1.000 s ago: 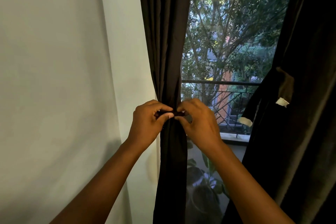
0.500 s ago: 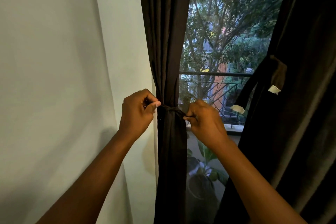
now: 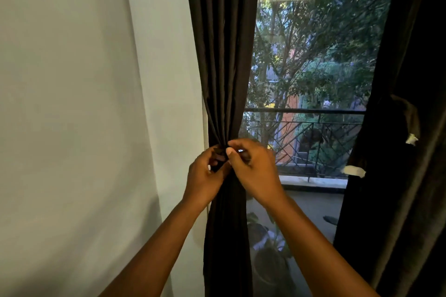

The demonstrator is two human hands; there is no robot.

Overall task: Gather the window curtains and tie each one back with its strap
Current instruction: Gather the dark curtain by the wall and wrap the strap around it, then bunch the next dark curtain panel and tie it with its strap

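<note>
Both hands, apart at the two sides of the bundle half a second ago, now meet at its front. Left hand and right hand touch, fingers curled tight and pinching the ends of the thin dark fabric strap, which is mostly hidden between them. Gathered into a narrow column, the dark brown pleated left curtain stands at 12 o'clock from the hands, against the pale plain wall. At 3 o'clock, the dark right curtain hangs loose, its strap dangling. To tie well, I judge the ends need even tension, the knot snug at the waist, and no pleats slipping free.
</note>
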